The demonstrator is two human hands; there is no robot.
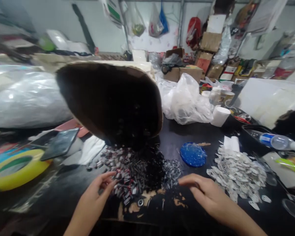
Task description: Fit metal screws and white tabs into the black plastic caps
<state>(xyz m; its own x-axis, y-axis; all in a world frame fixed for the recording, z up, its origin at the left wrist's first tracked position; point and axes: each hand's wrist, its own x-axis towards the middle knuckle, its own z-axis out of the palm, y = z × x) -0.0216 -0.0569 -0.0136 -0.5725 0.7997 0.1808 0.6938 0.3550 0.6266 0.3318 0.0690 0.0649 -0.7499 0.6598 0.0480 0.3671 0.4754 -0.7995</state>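
Note:
My left hand (98,190) is at the left edge of a pile of small grey and reddish parts (124,178) that look like tiny motors. Its thumb and forefinger are apart, and nothing shows between them. My right hand (204,190) reaches from the right with its fingers stretched out, the fingertips at a heap of small silvery pieces (172,172). Between the two heaps lies a band of small black parts (155,172). In front of my hands, a single round dark part (140,202) and a thin pin-like piece (163,204) lie on the black table (83,209).
A large dark-mouthed container (108,98) tilts over the parts. A blue round lid (193,154) and a heap of flat whitish pieces (238,172) lie right. Yellow tape (36,170) sits left. Behind are plastic bags (186,101) and a white cup (220,116).

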